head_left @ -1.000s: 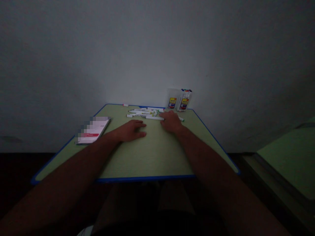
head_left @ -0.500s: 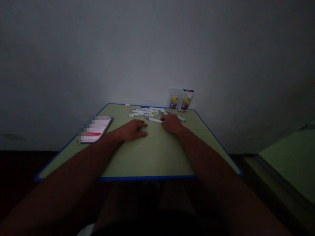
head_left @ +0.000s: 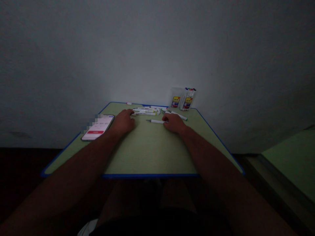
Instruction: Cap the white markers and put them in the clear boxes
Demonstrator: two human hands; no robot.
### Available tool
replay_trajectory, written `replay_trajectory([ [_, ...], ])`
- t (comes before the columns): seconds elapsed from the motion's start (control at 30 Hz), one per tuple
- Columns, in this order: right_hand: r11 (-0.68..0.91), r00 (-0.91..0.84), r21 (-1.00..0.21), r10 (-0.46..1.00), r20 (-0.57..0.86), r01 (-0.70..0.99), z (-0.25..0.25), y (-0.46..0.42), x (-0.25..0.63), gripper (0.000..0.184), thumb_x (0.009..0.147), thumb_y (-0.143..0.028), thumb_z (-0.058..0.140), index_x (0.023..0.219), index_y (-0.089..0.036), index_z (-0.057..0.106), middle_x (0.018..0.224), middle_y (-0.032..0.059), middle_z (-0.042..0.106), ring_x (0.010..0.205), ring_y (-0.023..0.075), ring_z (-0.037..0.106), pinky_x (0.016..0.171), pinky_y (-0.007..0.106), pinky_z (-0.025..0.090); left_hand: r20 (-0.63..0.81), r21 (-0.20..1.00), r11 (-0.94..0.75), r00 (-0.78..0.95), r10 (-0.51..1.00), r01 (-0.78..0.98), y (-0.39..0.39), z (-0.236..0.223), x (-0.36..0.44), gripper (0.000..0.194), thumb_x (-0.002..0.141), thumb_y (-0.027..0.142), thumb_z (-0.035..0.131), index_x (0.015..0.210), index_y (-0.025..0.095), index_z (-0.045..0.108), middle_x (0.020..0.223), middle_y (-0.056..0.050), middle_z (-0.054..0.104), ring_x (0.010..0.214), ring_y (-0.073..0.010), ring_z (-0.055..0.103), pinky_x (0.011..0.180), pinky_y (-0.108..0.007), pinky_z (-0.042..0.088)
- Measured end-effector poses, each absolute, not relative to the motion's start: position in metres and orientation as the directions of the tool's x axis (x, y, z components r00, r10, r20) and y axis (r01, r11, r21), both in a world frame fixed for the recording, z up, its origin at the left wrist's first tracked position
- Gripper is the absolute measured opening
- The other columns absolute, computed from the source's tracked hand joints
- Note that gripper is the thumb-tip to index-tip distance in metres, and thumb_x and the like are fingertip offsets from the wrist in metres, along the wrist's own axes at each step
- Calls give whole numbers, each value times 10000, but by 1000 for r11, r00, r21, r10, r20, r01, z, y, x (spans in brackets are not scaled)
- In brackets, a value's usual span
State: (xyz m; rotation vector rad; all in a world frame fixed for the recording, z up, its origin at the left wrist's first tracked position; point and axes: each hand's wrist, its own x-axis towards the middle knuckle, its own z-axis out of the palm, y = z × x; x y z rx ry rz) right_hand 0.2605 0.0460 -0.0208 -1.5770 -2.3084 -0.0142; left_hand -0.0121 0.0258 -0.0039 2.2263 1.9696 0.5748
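Note:
My right hand (head_left: 174,123) pinches an uncapped white marker (head_left: 156,121) by its right end, its dark tip pointing left, just above or on the table. My left hand (head_left: 124,121) is at the left end of a group of white markers (head_left: 145,110). Its fingers are apart and curved, with the thumb lower, and a small white cap (head_left: 133,114) lies by the fingertips. Whether they touch the cap I cannot tell. Behind my right hand lies another white marker (head_left: 180,116) with a green end.
Two clear marker cases stand against the wall: the left case (head_left: 175,98) and the right case (head_left: 187,99), which holds several markers. A phone (head_left: 98,127) lies left of my left forearm. A pink-ended cap (head_left: 129,103) sits by the far edge of the blue-rimmed table (head_left: 150,154).
My left hand has moved left and farther away, up to the cap. My right hand keeps hold of the marker in nearly the same spot. The view has shifted slightly.

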Motion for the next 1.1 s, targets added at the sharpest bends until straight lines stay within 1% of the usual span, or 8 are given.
replay_trajectory([
  [0.07,391,-328,-193,899,290,900,-21,46,261,274,785,-187,628,1044,-180,718,1016,72,743,909,212,647,797,304,454,197,318,-140,79,977,938,30,-7,-14,586,889,271,472,1450,104,482,1446,-178,520,1294,-301,529,1146,-389,386],
  [0.17,398,-337,-194,897,286,896,-21,45,262,324,791,-192,634,1101,-177,726,1057,75,745,946,215,652,842,311,463,231,267,-141,79,970,953,37,-12,-16,632,859,227,506,1471,72,469,1490,-177,502,1358,-302,479,1188,-364,329],
  [0.33,396,-339,-190,901,271,898,-19,43,263,385,803,-195,634,1175,-168,731,1093,86,748,992,226,659,905,336,470,234,213,-153,102,967,965,50,-21,-18,653,782,167,565,1432,111,542,1472,-136,559,1328,-301,529,1151,-361,376],
  [0.43,394,-340,-196,904,260,898,-18,43,264,369,813,-206,639,1166,-174,742,1101,87,751,1003,229,661,920,348,473,216,219,-152,104,971,964,53,-23,-19,613,765,166,575,1376,124,610,1397,-138,624,1277,-310,574,1101,-359,426],
  [0.53,399,-345,-199,902,258,895,-18,42,264,342,811,-212,649,1135,-183,755,1086,84,756,994,230,663,921,356,477,223,217,-124,74,972,968,52,-21,-18,577,760,162,588,1331,124,658,1326,-154,669,1221,-336,608,1064,-394,455],
  [0.7,401,-342,-212,901,266,891,-18,42,264,332,812,-216,648,1121,-180,764,1074,85,759,970,226,667,901,351,485,245,272,-142,74,967,952,48,-17,-18,392,803,211,594,1152,148,761,1152,-149,742,1099,-328,661,995,-411,484],
  [0.87,395,-338,-210,904,262,894,-16,41,264,345,818,-231,654,1139,-168,764,1063,97,759,963,233,673,897,359,493,243,321,-152,73,967,935,47,-17,-19,394,797,239,635,1164,150,748,1157,-171,735,1046,-332,666,932,-427,493],
  [1.1,390,-340,-170,903,262,905,-16,40,263,355,856,-282,642,1178,-185,755,1115,99,752,1004,248,669,921,380,484,206,320,-134,69,976,938,46,-15,-19,267,792,253,651,1009,148,766,1057,-178,747,975,-327,675,858,-419,500],
])
